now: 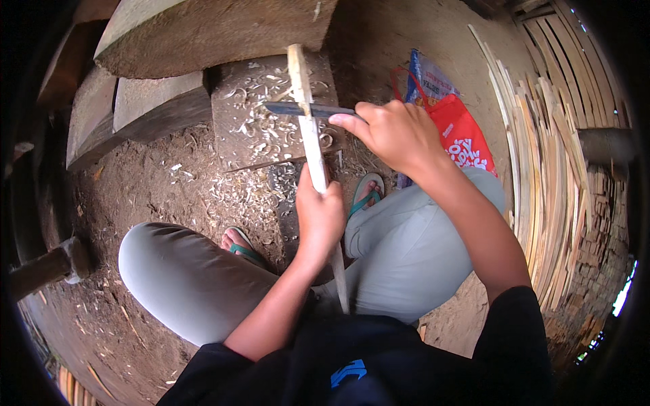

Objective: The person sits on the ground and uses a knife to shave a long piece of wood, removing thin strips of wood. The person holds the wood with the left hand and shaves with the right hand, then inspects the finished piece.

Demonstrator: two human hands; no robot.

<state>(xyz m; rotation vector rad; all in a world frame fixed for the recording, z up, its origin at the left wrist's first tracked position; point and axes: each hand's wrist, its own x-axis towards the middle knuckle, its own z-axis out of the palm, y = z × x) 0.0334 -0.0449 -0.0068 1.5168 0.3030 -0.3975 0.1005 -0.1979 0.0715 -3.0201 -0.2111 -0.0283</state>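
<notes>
— What is the left hand (319, 215) doing?

— It is clenched around a pale bamboo strip (308, 128), gripping it about midway along. The strip runs from the person's lap up and away, and its far end rests on a flat wooden block (244, 135).

— And the right hand (396, 135)?

— It is closed around the handle of a knife (298, 109). The handle itself is hidden inside the fist; only the dark blade shows, pointing to the person's left. The blade lies across the strip, touching it near the upper end, above the left hand.

— What is on the block?

— Curled pale shavings (261, 132), scattered over its top and spilling onto the dirt floor (149, 183) in front of it. The block sits on the ground between the person's knees and a big log (203, 30) that lies beyond it.

— How is the person placed?

— Seated low, knees apart in grey trousers, feet in green sandals (369, 189) on the dirt. The strip passes between the legs.

— Anything else nearby?

— To the right, a red bag (464, 132) lies on the ground just behind the right hand. Farther right, a large stack of split bamboo strips (542, 169) leans in a fan. At the left edge, a wooden handle (47, 267) pokes in; what it belongs to, I cannot tell.
</notes>
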